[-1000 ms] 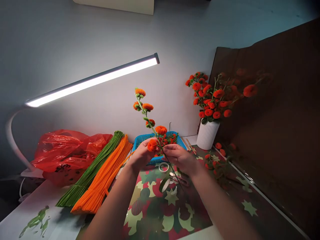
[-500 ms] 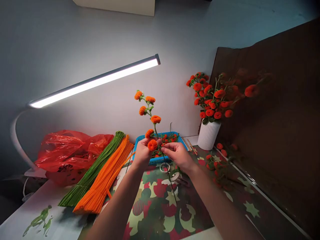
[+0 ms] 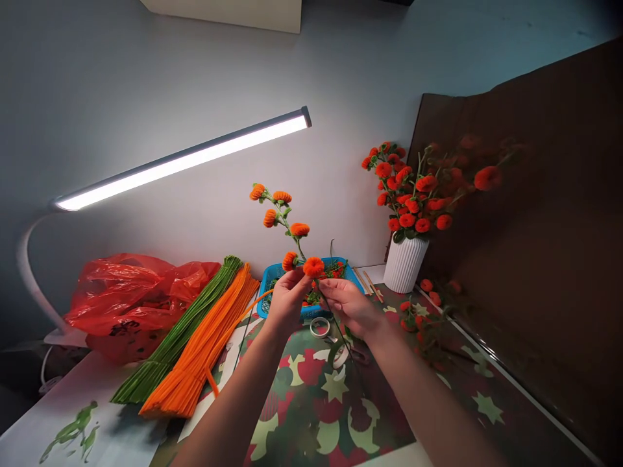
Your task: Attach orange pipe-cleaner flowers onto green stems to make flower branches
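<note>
A flower stem (image 3: 302, 249) bearing several orange pipe-cleaner blooms leans up and to the left in front of me. My left hand (image 3: 288, 299) is closed on it, fingers just under the lowest orange bloom (image 3: 313, 267). Close beside, my right hand (image 3: 348, 303) pinches the same stem just below that bloom, its thumb and fingertips together. The stem's dark lower end runs down past my right hand over the patterned mat. Some green strip or loop (image 3: 335, 354) shows below my right hand; what it is I cannot make out.
Behind my hands sits a blue basket (image 3: 267, 285) of small flowers. Left lie orange pipe cleaners (image 3: 202, 350), green pipe cleaners (image 3: 182, 331) and a red plastic bag (image 3: 131, 292). A white vase (image 3: 405, 263) stands right; a tape roll (image 3: 320, 327) lies on the mat (image 3: 306, 415).
The stem's top has swung left and slightly down, and its lowest bloom has shifted right and up. My left hand has moved slightly right. A green loop now shows below my right hand.
</note>
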`<state>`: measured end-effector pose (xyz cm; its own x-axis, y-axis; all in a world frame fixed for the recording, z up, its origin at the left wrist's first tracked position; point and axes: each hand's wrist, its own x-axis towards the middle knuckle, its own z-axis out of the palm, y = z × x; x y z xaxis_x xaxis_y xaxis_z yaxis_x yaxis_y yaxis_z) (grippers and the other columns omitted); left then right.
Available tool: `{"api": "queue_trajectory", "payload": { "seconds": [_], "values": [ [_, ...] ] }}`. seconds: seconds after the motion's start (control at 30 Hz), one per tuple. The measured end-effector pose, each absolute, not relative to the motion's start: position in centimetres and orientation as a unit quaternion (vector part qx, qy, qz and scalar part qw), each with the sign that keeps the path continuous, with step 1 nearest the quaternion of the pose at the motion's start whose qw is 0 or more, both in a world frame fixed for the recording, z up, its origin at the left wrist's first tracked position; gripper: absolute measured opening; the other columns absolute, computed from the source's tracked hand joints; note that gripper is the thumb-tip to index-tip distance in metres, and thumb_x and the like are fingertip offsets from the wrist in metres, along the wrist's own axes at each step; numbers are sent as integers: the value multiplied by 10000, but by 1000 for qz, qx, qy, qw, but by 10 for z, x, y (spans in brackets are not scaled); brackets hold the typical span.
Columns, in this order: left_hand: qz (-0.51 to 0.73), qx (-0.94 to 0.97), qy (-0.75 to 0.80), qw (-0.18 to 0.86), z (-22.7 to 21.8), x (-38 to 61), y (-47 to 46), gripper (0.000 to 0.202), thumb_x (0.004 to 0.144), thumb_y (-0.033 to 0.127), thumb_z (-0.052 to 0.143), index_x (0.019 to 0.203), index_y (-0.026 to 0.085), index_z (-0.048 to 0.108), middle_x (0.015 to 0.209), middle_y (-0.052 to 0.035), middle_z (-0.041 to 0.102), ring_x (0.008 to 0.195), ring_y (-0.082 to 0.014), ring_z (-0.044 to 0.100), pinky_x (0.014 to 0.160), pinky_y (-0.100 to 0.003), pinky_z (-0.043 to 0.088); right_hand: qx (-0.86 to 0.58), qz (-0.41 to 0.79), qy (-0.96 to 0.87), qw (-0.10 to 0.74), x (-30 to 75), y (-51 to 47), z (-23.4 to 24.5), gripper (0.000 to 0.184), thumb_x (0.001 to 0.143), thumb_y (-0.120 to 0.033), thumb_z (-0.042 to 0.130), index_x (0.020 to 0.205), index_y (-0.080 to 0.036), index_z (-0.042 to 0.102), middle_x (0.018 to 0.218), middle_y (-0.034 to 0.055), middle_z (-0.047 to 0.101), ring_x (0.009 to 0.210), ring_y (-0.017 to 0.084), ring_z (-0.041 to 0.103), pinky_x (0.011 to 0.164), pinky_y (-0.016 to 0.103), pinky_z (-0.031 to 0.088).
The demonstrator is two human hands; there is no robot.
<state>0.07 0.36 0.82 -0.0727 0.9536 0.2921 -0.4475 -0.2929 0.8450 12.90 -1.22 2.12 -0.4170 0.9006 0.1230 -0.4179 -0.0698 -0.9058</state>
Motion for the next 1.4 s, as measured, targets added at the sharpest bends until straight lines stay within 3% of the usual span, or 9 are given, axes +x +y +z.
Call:
{"api": "queue_trajectory", "payload": {
  "seconds": [0.17, 0.4, 0.53, 0.73, 0.83, 1.13, 1.3, 1.4],
  "values": [
    [645, 446, 276, 556, 10, 1, 0, 245, 571, 286, 807, 748, 163, 691, 704, 0, 660, 655, -105, 581, 641, -217, 440, -226, 749, -441, 440, 133, -14, 23, 328, 605, -414, 786, 683, -150, 608, 433, -119, 257, 443, 42, 197, 535, 217, 321],
    [643, 481, 338, 491, 22, -4, -6, 241, 571, 292, 806, 720, 132, 705, 670, -20, 679, 646, -128, 599, 647, -243, 457, -293, 610, -525, 516, 129, -12, 21, 379, 601, -483, 749, 694, -130, 646, 507, -68, 422, 483, 50, 290, 469, 226, 209],
    [645, 492, 349, 469, 27, -4, -10, 237, 562, 290, 807, 703, 127, 709, 659, -29, 688, 647, -149, 613, 653, -263, 465, -310, 548, -543, 556, 125, -12, 17, 302, 660, -430, 717, 683, -137, 645, 585, -25, 548, 550, 83, 434, 536, 233, 337],
    [629, 513, 366, 455, 27, -3, -13, 243, 572, 296, 801, 733, 129, 729, 711, -58, 721, 707, -185, 642, 697, -286, 483, -285, 491, -557, 606, 127, -13, 19, 270, 720, -337, 691, 940, -181, 684, 817, 25, 676, 786, 162, 594, 720, 277, 467],
    [613, 523, 355, 474, 28, -1, -15, 268, 575, 308, 801, 757, 123, 737, 732, -70, 725, 741, -202, 650, 737, -305, 491, -293, 473, -555, 619, 128, -13, 20, 241, 694, -354, 716, 851, -173, 719, 795, 26, 690, 756, 177, 605, 712, 302, 483],
    [574, 549, 402, 455, 37, -3, -20, 335, 602, 359, 779, 852, 138, 757, 726, -53, 706, 647, -139, 576, 617, -248, 473, -270, 550, -426, 665, 125, -7, 16, 227, 560, -347, 796, 751, -234, 751, 749, -6, 716, 785, 183, 625, 820, 344, 469],
    [519, 596, 391, 472, 38, -5, -21, 323, 648, 392, 737, 824, 122, 754, 587, -10, 595, 560, -102, 483, 546, -233, 434, -273, 604, -420, 619, 131, -6, 22, 268, 467, -369, 835, 681, -231, 751, 698, -2, 701, 691, 149, 588, 705, 297, 473],
    [523, 591, 390, 475, 38, -7, -19, 328, 645, 396, 738, 823, 121, 750, 564, 1, 566, 549, -96, 466, 548, -234, 430, -275, 619, -433, 595, 138, -7, 25, 300, 450, -386, 844, 689, -231, 751, 574, -27, 630, 519, 89, 464, 555, 252, 418]
  ]
}}
